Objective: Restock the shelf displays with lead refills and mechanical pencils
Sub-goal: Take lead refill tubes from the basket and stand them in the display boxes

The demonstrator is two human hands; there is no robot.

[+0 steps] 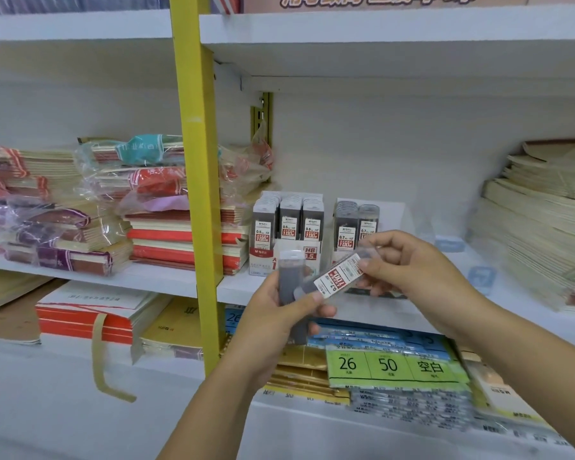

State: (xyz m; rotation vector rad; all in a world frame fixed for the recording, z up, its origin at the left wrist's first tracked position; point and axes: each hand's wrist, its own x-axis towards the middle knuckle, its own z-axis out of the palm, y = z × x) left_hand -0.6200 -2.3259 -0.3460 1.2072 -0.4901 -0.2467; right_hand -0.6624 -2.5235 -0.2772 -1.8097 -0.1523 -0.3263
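My left hand (273, 322) grips a stack of dark lead refill cases (291, 282), held upright in front of the middle shelf. My right hand (409, 270) pinches one lead refill case (337, 277) with a white and red 0.7 label, tilted, its lower end touching the left hand's stack. Behind them on the shelf stand two display boxes: the 0.5 refill display (287, 224) packed in three rows, and the 0.7 refill display (356, 227) with two rows and free room on its right side.
A yellow upright post (196, 194) divides the shelving. Wrapped notebook stacks (90, 207) fill the left bay, cream paper stacks (541, 227) the right. The lower shelf holds a green loose-leaf pack (392, 365) and red-edged books (90, 318). The white shelf above (379, 34) overhangs.
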